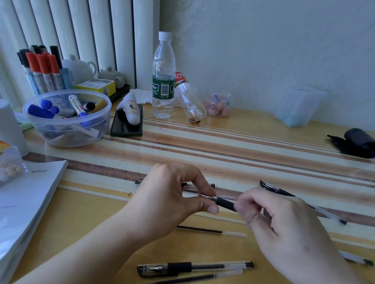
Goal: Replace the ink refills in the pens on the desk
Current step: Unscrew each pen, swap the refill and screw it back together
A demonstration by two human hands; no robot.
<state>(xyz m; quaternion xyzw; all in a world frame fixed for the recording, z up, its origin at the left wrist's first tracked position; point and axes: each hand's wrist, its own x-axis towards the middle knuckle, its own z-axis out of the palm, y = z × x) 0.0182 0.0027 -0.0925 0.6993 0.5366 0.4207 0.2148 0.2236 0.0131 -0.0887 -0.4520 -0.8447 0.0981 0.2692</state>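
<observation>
Nearest the camera, a loose refill [191, 278] is laid on the desk [277, 139], just beside a capped pen [195, 267]. Above the desk's middle, a pen with a black grip [225, 203] is held between both hands: its tip end is pinched by thumb and forefinger of the left hand [169, 199], its barrel is gripped by the curled fingers of the right hand [282, 226]. Another refill [211, 231] is placed beneath the hands; a further pen [302, 201] is partly hidden behind the right hand. A tub of markers [65, 117] and a water bottle [163, 76] are set farther back.
</observation>
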